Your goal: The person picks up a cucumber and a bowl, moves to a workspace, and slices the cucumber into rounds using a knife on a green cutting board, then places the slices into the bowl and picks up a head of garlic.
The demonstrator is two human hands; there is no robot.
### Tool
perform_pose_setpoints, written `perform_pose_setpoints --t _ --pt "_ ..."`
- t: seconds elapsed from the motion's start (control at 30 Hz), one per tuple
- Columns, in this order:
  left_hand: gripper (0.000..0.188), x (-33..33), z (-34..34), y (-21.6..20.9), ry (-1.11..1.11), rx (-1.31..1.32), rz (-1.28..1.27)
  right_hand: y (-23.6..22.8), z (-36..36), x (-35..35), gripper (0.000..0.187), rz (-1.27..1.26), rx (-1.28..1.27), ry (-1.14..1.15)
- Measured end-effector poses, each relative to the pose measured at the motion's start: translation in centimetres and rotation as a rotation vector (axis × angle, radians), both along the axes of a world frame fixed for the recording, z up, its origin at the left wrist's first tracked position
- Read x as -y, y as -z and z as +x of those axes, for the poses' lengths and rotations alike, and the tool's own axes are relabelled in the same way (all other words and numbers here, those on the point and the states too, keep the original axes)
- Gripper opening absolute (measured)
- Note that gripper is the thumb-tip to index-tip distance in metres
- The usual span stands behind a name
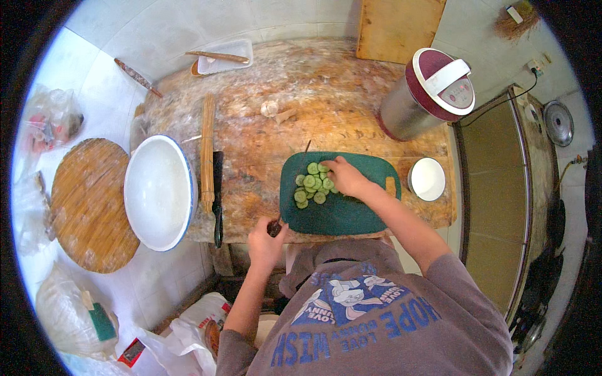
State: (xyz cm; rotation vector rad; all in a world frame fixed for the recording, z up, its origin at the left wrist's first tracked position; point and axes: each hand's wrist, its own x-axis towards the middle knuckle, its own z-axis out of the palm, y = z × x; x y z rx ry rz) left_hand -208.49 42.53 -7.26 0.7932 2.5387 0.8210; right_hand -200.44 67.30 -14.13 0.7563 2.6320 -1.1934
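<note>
A dark green cutting board (338, 220) lies near the front edge of the wooden table. Thin round cucumber slices (313, 183) are heaped on its left half. My right hand (345, 175) reaches over the board from the right, its fingers curled down onto the slices at the pile's upper right. Beside the board's lower left corner, my left hand (266, 243) is closed around a dark brown handle-like piece (274, 228); what it belongs to is mostly hidden. A thin dark tip (308, 145) sticks out past the board's far edge.
Left of the board are a black-handled knife (217, 188), a bundle of sticks (207, 144) and a white enamel basin (158, 193). A white bowl (427, 179) and a steel soymilk-maker-like appliance (414, 100) stand right. Garlic (269, 108) and a white tray (232, 55) lie farther back.
</note>
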Motion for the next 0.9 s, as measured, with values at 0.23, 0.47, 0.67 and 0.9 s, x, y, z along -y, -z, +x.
perform_pose_setpoints --t 0.23,0.47,0.67,0.9 --pt "0.031 0.6 -4.9 2.7 0.053 -0.497 -0.096 -1.6 1.1 -0.3 0.056 0.036 -0.007 -0.020" --pt "0.038 1.4 -6.0 6.1 0.029 -0.479 -0.092 -1.2 0.8 0.8 0.079 0.133 0.035 -0.102" --pt "0.042 1.4 -6.0 7.5 -0.079 -0.355 -0.029 -2.3 0.2 0.5 0.090 0.195 0.111 -0.170" --pt "0.030 0.3 -5.3 6.8 0.041 -0.520 0.067 -1.2 -0.1 0.5 0.074 0.229 0.128 -0.135"
